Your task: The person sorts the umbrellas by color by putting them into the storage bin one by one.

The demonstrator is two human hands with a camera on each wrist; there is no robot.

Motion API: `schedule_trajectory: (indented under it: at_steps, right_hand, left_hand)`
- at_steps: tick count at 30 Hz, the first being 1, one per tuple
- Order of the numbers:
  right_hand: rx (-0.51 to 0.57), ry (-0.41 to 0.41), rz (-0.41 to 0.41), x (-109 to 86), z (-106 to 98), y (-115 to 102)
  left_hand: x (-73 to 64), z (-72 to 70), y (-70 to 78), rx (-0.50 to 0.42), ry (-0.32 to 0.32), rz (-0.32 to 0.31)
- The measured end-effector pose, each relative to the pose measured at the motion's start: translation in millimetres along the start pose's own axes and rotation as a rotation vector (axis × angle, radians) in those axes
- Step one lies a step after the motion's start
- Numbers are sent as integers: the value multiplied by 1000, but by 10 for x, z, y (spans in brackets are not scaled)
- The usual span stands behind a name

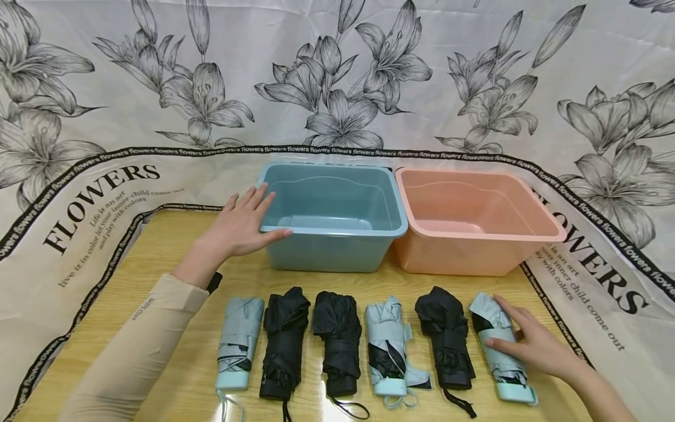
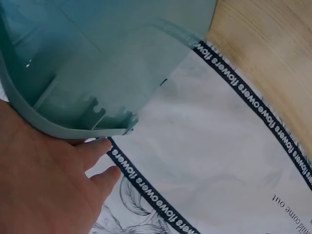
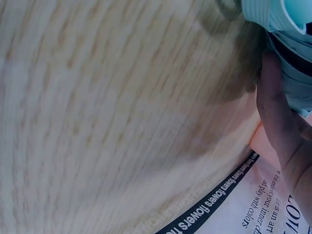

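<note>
At the left front corner of the blue bin (image 1: 327, 252), my left hand (image 1: 239, 225) rests against the rim with its fingers spread and straight. The left wrist view shows that hand (image 2: 48, 180) along the outside of the rim. My right hand (image 1: 543, 346) grips a light blue folded umbrella (image 1: 506, 363) at the right end of a row, thumb on its left side and fingers on its right. In the right wrist view, a finger (image 3: 275, 107) lies along the umbrella's side. The umbrella lies on the table, handle towards me.
Left of it in the row lie black umbrellas (image 1: 445, 340) (image 1: 337, 340) (image 1: 285, 346) and light blue ones (image 1: 387, 346) (image 1: 239, 340), several with wrist loops. A pink bin (image 1: 459, 255) stands right beside the blue one. Flower-printed cloth (image 1: 337, 117) hangs behind the wooden table (image 1: 174, 246).
</note>
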State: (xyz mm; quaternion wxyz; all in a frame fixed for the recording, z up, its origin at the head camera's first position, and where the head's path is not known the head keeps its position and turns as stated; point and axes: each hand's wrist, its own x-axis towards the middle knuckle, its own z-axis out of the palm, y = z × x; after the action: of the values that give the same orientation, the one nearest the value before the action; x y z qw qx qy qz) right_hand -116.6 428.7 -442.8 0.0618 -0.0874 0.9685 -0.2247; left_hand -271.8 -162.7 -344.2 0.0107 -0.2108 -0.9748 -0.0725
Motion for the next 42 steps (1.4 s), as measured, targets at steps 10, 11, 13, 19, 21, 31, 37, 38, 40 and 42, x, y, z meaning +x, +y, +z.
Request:
schedule_trajectory:
  at_steps: [10, 11, 13, 19, 21, 31, 37, 38, 40, 42]
  right_hand:
    - [41, 6, 29, 20, 15, -1]
    - [46, 5, 38, 20, 16, -3]
    - [58, 6, 51, 21, 24, -12]
    - [53, 12, 85, 22, 35, -29]
    - [66, 8, 96, 23, 37, -34]
    - [140, 59, 97, -16, 15, -71]
    - [155, 136, 105, -35, -71, -153]
    - [151, 155, 101, -37, -90, -169]
    - [146, 193, 91, -46, -123, -197]
    - [164, 237, 69, -49, -161, -225]
  left_hand:
    - [46, 79, -41, -32, 7, -8]
    - [52, 84, -41, -34, 8, -9]
    - [64, 90, -44, -36, 12, -10]
    - [69, 114, -53, -49, 19, 0]
    - [62, 119, -57, -52, 20, 2]
    - [60, 98, -53, -48, 15, 3]
    - [60, 92, -50, -51, 31, 6]
    - [61, 96, -49, -51, 33, 4]
    - [60, 101, -45, -48, 37, 3]
    - [56, 106, -38, -46, 43, 6]
